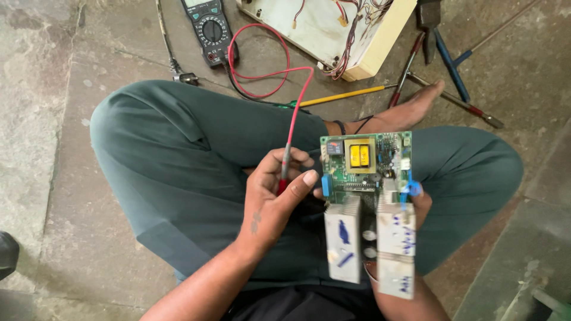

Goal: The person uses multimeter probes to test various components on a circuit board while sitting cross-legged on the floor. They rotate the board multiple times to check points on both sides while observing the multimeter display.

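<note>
My left hand (275, 191) grips a red multimeter probe (284, 173) between thumb and fingers, its tip beside the left edge of a green circuit board (364, 172). The board carries a yellow transformer and two silver heat sinks (344, 238) marked with blue ink. My right hand (421, 205) holds the board from behind and is mostly hidden; only fingers show at the right edge. The probe's red lead (297, 101) runs up to a black multimeter (209, 28) on the floor. I sit cross-legged in green trousers.
On the stone floor ahead lie a cream open casing (380, 41) with loose wires, a yellow-handled screwdriver (342, 95), red-handled and blue-handled tools (452, 68), a black lead and a plug (185, 77). A dark shoe (7, 252) shows at the left edge.
</note>
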